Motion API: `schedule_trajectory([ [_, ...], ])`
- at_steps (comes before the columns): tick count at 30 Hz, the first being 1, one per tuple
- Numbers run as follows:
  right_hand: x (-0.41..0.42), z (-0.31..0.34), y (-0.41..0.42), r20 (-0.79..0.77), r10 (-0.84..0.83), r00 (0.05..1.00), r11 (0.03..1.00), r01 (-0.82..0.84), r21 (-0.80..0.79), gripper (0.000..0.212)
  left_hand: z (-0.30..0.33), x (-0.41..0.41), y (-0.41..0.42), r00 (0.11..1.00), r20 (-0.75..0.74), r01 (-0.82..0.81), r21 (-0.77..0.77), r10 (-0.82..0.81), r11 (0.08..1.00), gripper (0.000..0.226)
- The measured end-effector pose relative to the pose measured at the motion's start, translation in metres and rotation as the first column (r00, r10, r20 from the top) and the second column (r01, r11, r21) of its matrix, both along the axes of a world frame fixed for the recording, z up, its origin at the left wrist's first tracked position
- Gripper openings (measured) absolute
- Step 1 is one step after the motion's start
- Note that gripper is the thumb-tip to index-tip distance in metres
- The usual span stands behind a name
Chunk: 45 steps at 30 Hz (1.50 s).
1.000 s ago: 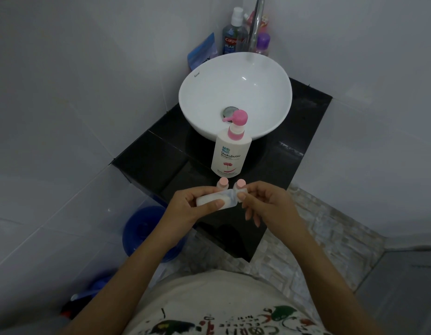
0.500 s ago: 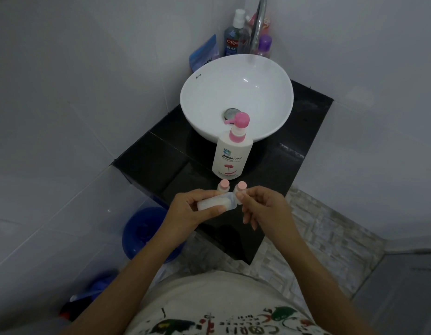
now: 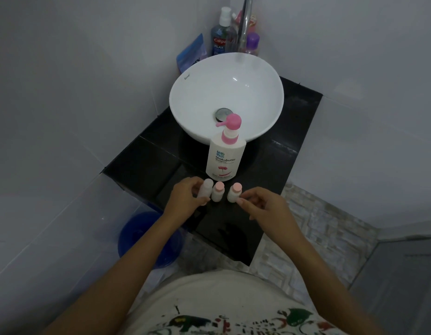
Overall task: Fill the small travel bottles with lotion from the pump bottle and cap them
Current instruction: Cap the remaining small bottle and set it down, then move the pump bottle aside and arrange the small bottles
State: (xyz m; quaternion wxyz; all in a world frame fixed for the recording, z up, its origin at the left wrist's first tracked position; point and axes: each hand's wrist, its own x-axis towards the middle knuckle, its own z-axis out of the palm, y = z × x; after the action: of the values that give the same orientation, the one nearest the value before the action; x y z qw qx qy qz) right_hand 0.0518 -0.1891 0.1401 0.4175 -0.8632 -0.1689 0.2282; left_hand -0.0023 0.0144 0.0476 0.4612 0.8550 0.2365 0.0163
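A white pump bottle (image 3: 225,155) with a pink pump stands on the black counter (image 3: 142,165) in front of the sink. Three small white travel bottles stand upright in a row just before it. The left bottle (image 3: 206,189) has a pale top, and my left hand (image 3: 188,199) is closed around it from the left. The middle bottle (image 3: 218,191) and the right bottle (image 3: 234,193) carry pink caps. My right hand (image 3: 262,205) hovers beside the right bottle with loosely curled fingers, its fingertips at the bottle's base; nothing shows in it.
A white bowl sink (image 3: 226,76) fills the back of the counter, with a chrome faucet (image 3: 244,22), a mouthwash bottle (image 3: 221,37), a purple bottle (image 3: 252,43) and a blue packet (image 3: 191,55) behind it. A blue bucket (image 3: 147,238) stands on the floor below left.
Earlier both hands held one small bottle sideways in the air. Now that bottle stands upright at the left of the row, my left hand still on it; my right hand has let go.
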Motion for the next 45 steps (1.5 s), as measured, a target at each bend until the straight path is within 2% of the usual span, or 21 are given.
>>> schedule_trajectory([
  [6,0.009,-0.001,-0.007,0.003,-0.055,0.998,0.998,0.055,-0.032,0.006,-0.025,0.009,0.008,0.999,-0.011,-0.046,-0.05,0.045,0.998,0.038],
  [11,0.017,-0.002,-0.007,0.047,-0.079,0.996,0.996,0.081,-0.036,0.018,-0.028,0.009,0.011,0.998,0.004,-0.058,-0.07,0.059,0.996,0.037],
  [16,0.034,-0.005,-0.001,0.14,-0.057,0.989,0.996,0.066,-0.063,0.023,-0.024,0.003,0.02,0.998,-0.06,-0.031,-0.078,0.026,0.996,0.061],
  [18,0.043,-0.006,0.003,0.176,-0.05,0.983,0.996,0.062,-0.065,0.024,-0.018,0.0,0.03,0.996,-0.071,-0.051,-0.059,0.046,0.997,0.062],
  [21,0.063,-0.008,0.01,0.201,-0.044,0.979,0.998,0.051,-0.03,0.029,0.003,0.001,0.045,0.989,0.052,-0.132,-0.063,0.135,0.989,0.052],
  [23,0.079,-0.011,0.019,0.186,-0.033,0.982,0.999,0.036,-0.014,0.035,0.022,0.011,0.05,0.977,0.159,-0.13,-0.069,0.139,0.989,0.047],
  [28,0.108,-0.019,0.043,0.177,0.09,0.98,0.996,-0.09,-0.009,0.045,0.058,0.053,0.044,0.978,0.211,0.023,-0.075,-0.006,0.997,0.056],
  [32,0.113,-0.028,0.055,0.161,0.154,0.975,0.988,-0.156,0.001,0.043,0.056,0.068,0.034,0.978,0.195,0.102,-0.115,-0.078,0.988,0.047],
  [39,0.109,-0.032,0.06,0.251,0.212,0.945,0.975,-0.222,0.011,0.046,0.045,0.06,0.031,0.967,0.256,0.012,-0.11,0.016,0.994,0.044],
  [45,0.112,-0.007,0.105,0.251,0.429,0.868,0.897,-0.442,-0.007,0.041,0.056,0.024,0.054,0.932,0.31,-0.175,-0.072,0.189,0.982,0.037],
])
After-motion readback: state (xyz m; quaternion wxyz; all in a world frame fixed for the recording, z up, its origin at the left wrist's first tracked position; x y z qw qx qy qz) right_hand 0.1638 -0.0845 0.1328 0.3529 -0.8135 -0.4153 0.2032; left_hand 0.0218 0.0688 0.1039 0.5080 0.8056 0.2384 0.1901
